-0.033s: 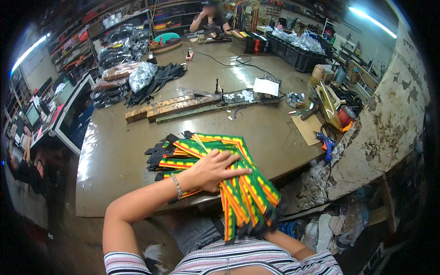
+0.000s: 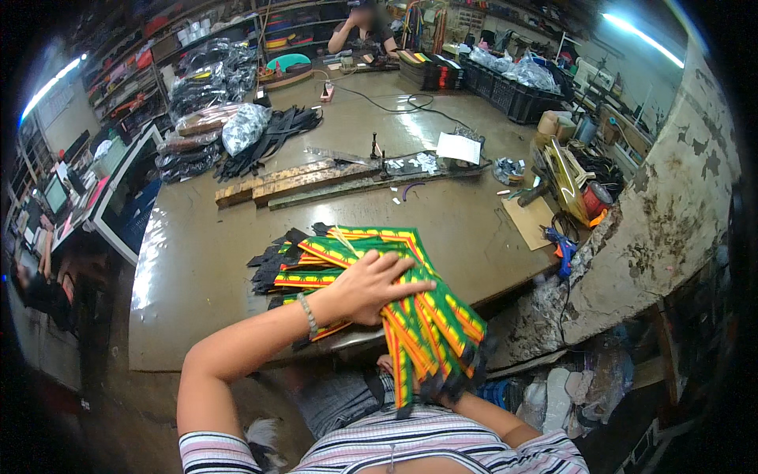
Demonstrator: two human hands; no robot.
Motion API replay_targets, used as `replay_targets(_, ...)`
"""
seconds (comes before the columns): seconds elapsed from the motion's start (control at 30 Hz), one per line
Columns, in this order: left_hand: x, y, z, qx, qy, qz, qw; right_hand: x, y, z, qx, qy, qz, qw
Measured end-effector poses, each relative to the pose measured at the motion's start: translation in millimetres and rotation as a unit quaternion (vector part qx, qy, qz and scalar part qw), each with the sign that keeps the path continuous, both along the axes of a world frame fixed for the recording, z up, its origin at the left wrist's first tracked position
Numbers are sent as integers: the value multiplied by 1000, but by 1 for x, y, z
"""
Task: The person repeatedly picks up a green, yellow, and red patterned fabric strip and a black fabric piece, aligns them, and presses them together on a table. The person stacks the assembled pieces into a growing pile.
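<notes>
Striped straps in green, yellow and red, with black ends, lie fanned in a pile over the table's near edge. Their near ends hang down in front of my body. My left hand rests on top of the pile, fingers spread and pressing on the straps. Left of it, more of these straps point away with black tips on the tabletop. Of my right hand, only a little skin shows below the table edge, beside the hanging straps. The straps cover the rest of it, so its grip is hidden.
Wooden and metal bars lie across the table beyond the straps. Bagged goods and black straps are heaped at far left. A blue glue gun sits at the right edge by the wall. Another person sits at the far end.
The hanging strap ends have swung slightly to the right. A bit of my right hand has come into view below the table edge. My left hand stays nearly in place.
</notes>
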State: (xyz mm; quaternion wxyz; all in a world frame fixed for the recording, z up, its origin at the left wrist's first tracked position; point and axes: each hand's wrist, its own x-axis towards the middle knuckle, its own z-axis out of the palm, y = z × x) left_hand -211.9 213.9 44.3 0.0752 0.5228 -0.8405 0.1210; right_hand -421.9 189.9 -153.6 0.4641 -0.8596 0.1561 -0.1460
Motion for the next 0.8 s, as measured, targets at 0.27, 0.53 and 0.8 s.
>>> replay_targets(0.27, -9, -44, -19, -77, 38, 146, 986, 47, -5, 121, 353, -74, 36, 932)
replay_targets(0.53, 11, -46, -15, -84, 15, 188, 978, 75, 2, 134, 240, 66, 108, 962)
replay_targets(0.8, 50, -64, 31, 79, 51, 101, 990, 38, -46, 223, -278, 180, 1, 944)
